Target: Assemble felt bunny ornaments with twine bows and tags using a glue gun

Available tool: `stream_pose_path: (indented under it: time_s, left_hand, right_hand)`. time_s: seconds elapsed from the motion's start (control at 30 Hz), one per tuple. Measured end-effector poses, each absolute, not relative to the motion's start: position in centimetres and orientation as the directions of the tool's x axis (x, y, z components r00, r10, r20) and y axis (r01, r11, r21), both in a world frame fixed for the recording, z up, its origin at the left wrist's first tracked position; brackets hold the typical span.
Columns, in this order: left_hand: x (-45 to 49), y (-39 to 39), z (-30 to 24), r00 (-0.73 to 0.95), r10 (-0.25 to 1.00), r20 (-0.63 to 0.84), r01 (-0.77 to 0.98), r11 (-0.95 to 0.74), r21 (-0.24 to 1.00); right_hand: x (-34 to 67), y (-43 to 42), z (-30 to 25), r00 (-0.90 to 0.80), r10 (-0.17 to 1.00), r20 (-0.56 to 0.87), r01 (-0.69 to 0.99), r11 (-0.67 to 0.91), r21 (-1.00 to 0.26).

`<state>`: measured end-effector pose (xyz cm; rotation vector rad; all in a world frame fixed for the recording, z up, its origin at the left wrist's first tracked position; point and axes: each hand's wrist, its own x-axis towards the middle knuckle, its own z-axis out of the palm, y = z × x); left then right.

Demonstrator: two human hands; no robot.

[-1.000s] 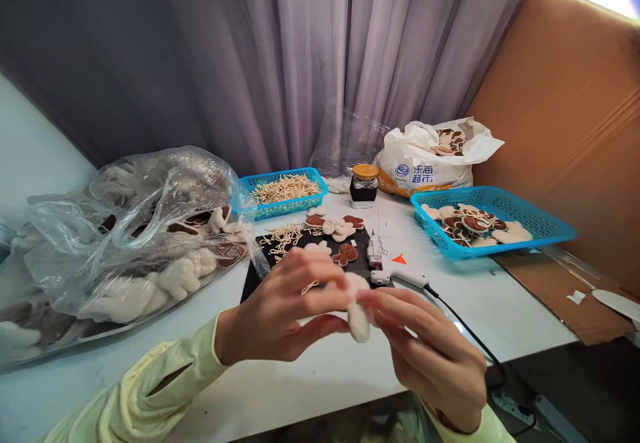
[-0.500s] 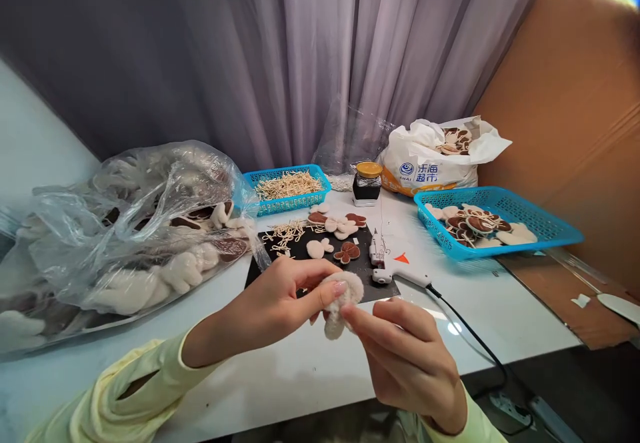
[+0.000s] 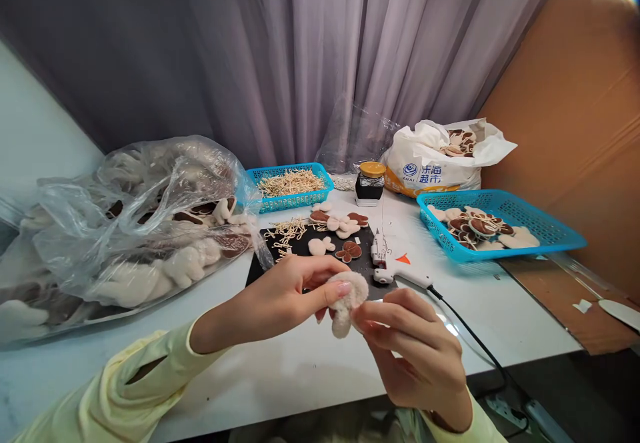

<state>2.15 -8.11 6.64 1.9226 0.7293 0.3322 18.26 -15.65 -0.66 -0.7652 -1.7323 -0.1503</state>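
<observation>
A fluffy cream bunny-head-shaped plush patch (image 3: 356,288) is pinched between thumb and fingers of my left hand (image 3: 285,296), in front of the black mat. My right hand (image 3: 417,346) grips the patch's right edge with its fingertips, palm turned inward. On the black mat (image 3: 265,246) beyond lie several similar patches, among them a brown-backed one (image 3: 349,252) and a cream one (image 3: 321,246), beside a heap of small cream cord bows (image 3: 287,233). A white glue gun (image 3: 403,272) lies at the mat's right edge.
At left, a clear plastic bag (image 3: 150,230) bulges with plush patches. Behind the mat stand a blue basket (image 3: 295,201) of cord bows and a gold-lidded jar (image 3: 370,183). Rightward are a white shopping bag (image 3: 435,156) and a blue basket (image 3: 555,230) of patches. The glue gun's black cord (image 3: 475,338) trails off the table.
Both hands and the cream patch have shifted slightly right in the view, along with a small camera movement. The grip on the patch looks nearly the same.
</observation>
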Motion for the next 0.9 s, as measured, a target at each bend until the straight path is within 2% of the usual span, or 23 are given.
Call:
stream_pose_path:
  time_s: [0.1,0.17,0.2,0.27,0.33,0.4,0.47,0.53,0.63,0.7,0.77,0.9]
  left_hand:
    - [2.0,-7.8,6.1,0.77,0.637,-0.045,0.378,-0.399,0.835]
    - [1.8,-7.5,5.8,0.756,0.637,0.15,0.372,-0.607,0.703]
    - [1.7,-7.3,5.7,0.754,0.595,0.278,0.357,-0.727,0.587]
    - [1.6,-7.1,5.7,0.778,0.421,0.467,0.305,-0.902,0.305]
    - [1.8,-7.1,5.6,0.824,0.255,0.505,0.239,-0.966,0.097]
    - [2.1,-7.3,5.4,0.837,0.186,0.514,0.2,-0.979,0.029]
    - [2.4,-7.6,4.9,0.816,0.214,0.536,0.189,-0.977,0.103]
    - [2.7,-7.9,4.5,0.794,0.328,0.512,0.199,-0.936,0.29]
    - [3.0,-8.3,4.3,0.753,0.555,0.355,0.253,-0.741,0.622]
    - [3.2,-8.5,4.4,0.717,0.659,0.229,0.27,-0.565,0.78]
    - [3.3,-8.6,4.3,0.697,0.702,0.145,0.265,-0.44,0.858]
    - [3.4,-8.3,3.9,0.666,0.735,0.127,0.276,-0.401,0.873]
  right_hand:
    - [18.4,-15.1,-0.9,-0.01,0.407,0.913,0.49,0.798,-0.35]
    - [18.7,-14.7,-1.1,0.072,0.449,0.891,0.432,0.791,-0.433]
    - [18.8,-14.5,-1.3,0.114,0.491,0.864,0.391,0.777,-0.493]
    - [19.0,-14.2,-1.6,0.185,0.6,0.778,0.293,0.722,-0.627]
    - [19.1,-14.1,-1.7,0.213,0.693,0.688,0.203,0.658,-0.725]
    - [19.1,-14.0,-1.7,0.206,0.742,0.638,0.137,0.624,-0.769]
    - [19.0,-14.1,-1.7,0.181,0.767,0.616,0.098,0.609,-0.787]
    - [18.7,-14.0,-1.7,0.169,0.778,0.606,0.082,0.601,-0.795]
    - [18.2,-14.0,-1.8,0.188,0.768,0.612,0.077,0.609,-0.789]
    - [17.9,-14.1,-1.9,0.218,0.751,0.623,0.072,0.624,-0.778]
    - [17.6,-14.0,-2.0,0.238,0.746,0.622,0.061,0.628,-0.776]
    - [17.5,-13.9,-2.3,0.252,0.77,0.586,0.019,0.602,-0.798]
